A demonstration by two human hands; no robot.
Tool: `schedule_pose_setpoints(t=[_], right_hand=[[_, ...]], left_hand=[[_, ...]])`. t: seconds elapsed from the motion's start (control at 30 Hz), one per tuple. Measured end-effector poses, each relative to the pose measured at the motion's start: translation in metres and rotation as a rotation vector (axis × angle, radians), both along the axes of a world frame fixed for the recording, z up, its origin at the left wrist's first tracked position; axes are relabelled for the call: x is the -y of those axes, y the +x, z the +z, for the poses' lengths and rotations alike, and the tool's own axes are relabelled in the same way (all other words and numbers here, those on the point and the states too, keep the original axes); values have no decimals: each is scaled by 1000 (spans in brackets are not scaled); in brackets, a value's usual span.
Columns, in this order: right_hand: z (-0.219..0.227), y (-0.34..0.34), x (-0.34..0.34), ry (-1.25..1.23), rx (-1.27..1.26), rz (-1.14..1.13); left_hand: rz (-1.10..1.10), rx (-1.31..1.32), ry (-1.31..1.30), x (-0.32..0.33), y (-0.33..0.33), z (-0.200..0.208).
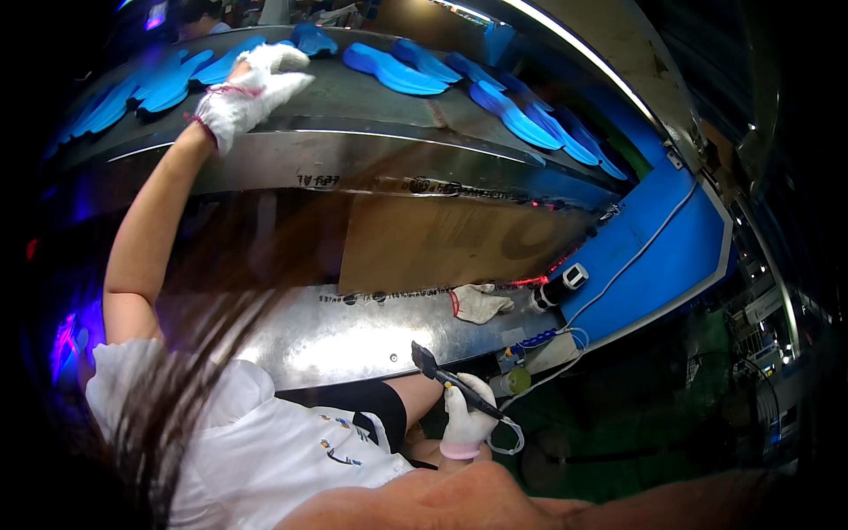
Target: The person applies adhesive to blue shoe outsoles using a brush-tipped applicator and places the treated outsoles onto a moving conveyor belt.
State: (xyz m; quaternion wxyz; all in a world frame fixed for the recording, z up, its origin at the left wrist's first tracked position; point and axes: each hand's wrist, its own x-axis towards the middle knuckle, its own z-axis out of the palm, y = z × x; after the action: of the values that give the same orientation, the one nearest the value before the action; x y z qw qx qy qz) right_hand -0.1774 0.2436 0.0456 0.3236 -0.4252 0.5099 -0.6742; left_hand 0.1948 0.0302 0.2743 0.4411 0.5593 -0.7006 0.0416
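My left hand, in a white knit glove, reaches over the dark conveyor belt. Its thumb stands apart from the fingers, and I see nothing between them. Close to it lie blue shoe soles, one blue sole partly behind the hand and another blue sole just past the fingertips. Low in the view, near my lap, my right hand, also gloved in white, is closed around a black-handled brush. The brush's dark head points up and left, and a thin white cord or tube loops near its lower end.
More blue soles line the belt on both sides. Below the belt is a metal shelf with a loose white glove and a black-and-white cylinder. A brown cardboard panel stands behind; a blue panel borders the right.
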Motion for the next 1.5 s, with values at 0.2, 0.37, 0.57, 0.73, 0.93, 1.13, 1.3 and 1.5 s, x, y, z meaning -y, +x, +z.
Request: schedule_pose_setpoints(t=[0.2, 0.37, 0.57, 0.73, 0.93, 1.13, 1.3, 1.5], right_hand=[[2, 8, -2, 29, 16, 64], [-6, 3, -2, 59, 57, 102], [-17, 2, 14, 167, 23, 92], [-15, 8, 29, 166, 26, 49], [-24, 12, 47, 191, 64, 35], [-25, 24, 61, 226, 74, 55], [-28, 28, 68, 279, 17, 67], [-38, 26, 70, 295, -1, 57]], left_hand=[[528, 514, 210, 10, 50, -21], [304, 603, -286, 15, 24, -12], [184, 814, 75, 107, -11, 24], [205, 797, 423, 202, -39, 23], [263, 707, 230, 298, -10, -3], [115, 580, 348, 209, -94, 29], [-14, 591, 467, 174, -129, 28], [407, 258, 237, 258, -82, 11]])
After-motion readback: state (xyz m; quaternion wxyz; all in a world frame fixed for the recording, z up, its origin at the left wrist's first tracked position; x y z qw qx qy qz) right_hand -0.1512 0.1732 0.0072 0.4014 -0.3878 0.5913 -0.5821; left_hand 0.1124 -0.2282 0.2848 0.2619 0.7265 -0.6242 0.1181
